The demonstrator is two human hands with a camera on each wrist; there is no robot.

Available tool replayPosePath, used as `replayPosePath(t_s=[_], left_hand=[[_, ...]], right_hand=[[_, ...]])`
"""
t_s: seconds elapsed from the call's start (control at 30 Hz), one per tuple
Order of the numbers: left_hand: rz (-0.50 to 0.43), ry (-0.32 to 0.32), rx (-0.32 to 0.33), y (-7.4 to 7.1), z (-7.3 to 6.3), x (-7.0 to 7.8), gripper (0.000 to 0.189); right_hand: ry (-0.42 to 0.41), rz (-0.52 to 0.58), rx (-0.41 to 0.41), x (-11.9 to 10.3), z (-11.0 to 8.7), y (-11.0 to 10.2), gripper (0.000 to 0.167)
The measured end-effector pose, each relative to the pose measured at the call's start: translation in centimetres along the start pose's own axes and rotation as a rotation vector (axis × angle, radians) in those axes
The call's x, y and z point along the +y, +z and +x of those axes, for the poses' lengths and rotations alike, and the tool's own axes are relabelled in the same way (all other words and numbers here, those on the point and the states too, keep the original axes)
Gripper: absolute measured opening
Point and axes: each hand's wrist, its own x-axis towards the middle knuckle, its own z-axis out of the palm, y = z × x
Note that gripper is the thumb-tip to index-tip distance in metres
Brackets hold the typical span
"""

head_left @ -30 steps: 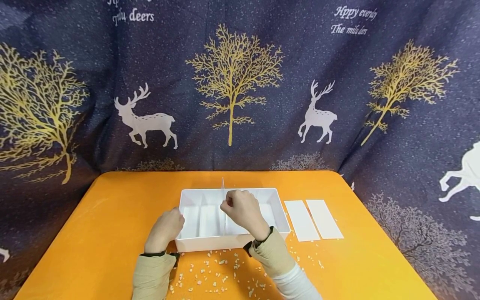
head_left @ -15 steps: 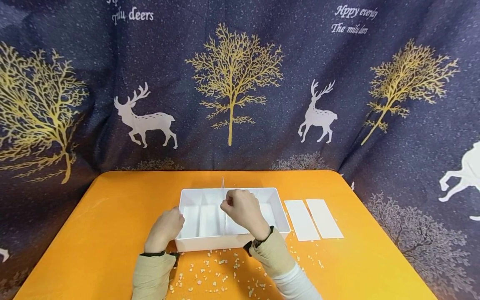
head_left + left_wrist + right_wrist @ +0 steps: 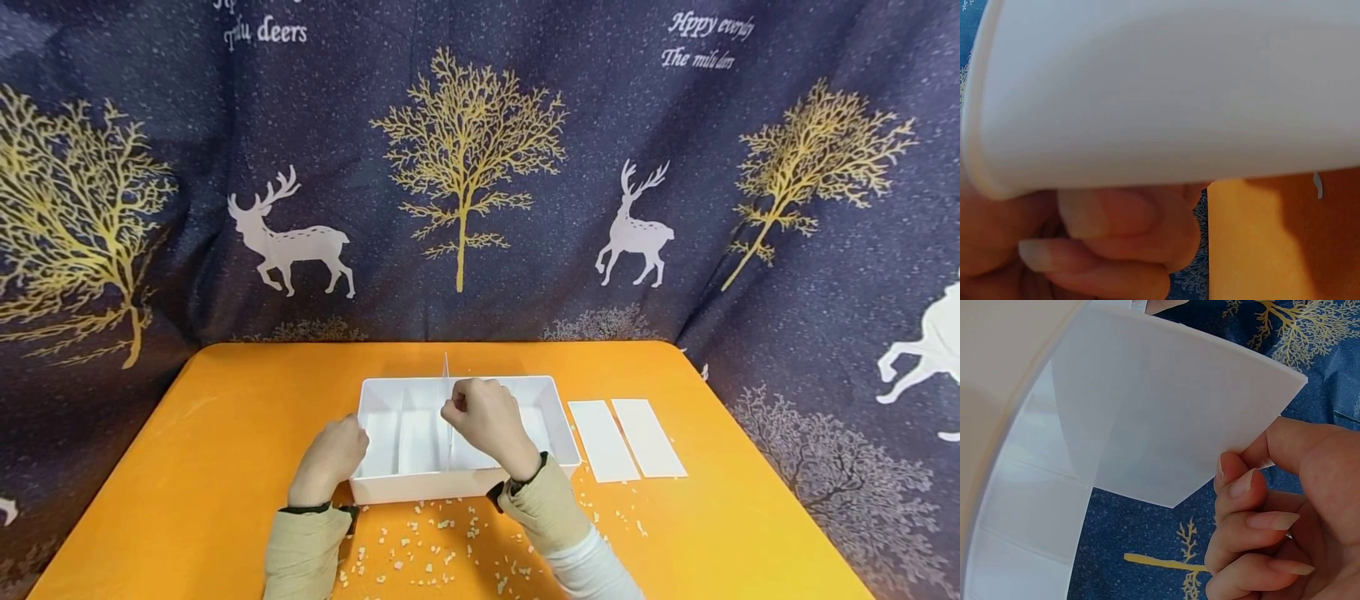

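Observation:
In the head view a white rectangular storage box sits mid-table, with an upright crosswise divider in its left part. My left hand grips the box's left wall; in the left wrist view the curled fingers lie against the white wall. Over the box, my right hand pinches a thin white divider panel by its edge between thumb and index finger, the other fingers curled. That panel stands tilted, part inside the box and its corner above the far rim. Its lower edge is hidden from the head view.
Two flat white panels lie side by side on the orange table, right of the box. Small pale crumbs are scattered in front of the box. A dark patterned cloth hangs behind the table.

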Motion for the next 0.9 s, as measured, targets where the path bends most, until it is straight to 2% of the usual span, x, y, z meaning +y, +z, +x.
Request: replayPosePath(t_s=[0.4, 0.9], left_hand=[[0.005, -0.020, -0.007, 0.04, 0.05, 0.11, 0.035], [0.018, -0.011, -0.001, 0.08, 0.05, 0.03, 0.033]], right_hand=[[0.002, 0.008, -0.004, 0.00, -0.06, -0.20, 0.023], [0.010, 0.004, -0.004, -0.09, -0.05, -0.33, 0.022]])
